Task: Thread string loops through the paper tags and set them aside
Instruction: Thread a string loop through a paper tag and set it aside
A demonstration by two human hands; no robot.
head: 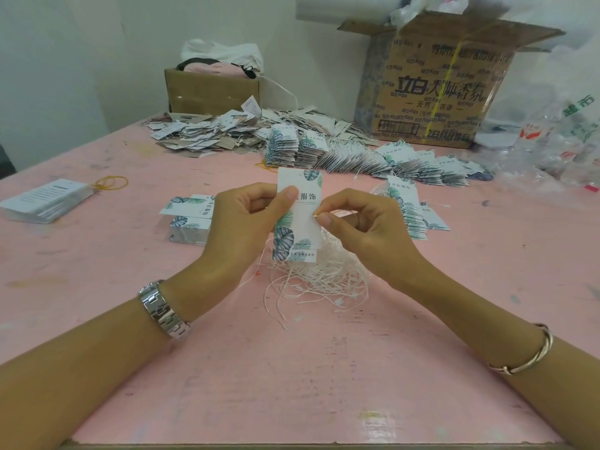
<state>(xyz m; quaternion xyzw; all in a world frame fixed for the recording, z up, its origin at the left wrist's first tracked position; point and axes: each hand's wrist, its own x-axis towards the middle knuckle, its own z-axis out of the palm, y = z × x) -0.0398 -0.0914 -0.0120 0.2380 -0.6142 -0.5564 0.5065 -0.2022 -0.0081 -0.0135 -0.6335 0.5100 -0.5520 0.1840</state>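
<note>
My left hand grips an upright white paper tag with leaf print, thumb pressed on its front. My right hand pinches the tag's right edge with thumb and forefinger, with thin white string at the fingertips. A tangle of white string loops lies on the pink table just below both hands. A small stack of unthreaded tags sits left of my left hand. A row of threaded tags lies to the right, and larger piles lie farther back.
A stack of white cards with a yellow rubber band lies at the far left. Two cardboard boxes stand at the back. Clear plastic bags crowd the right rear corner.
</note>
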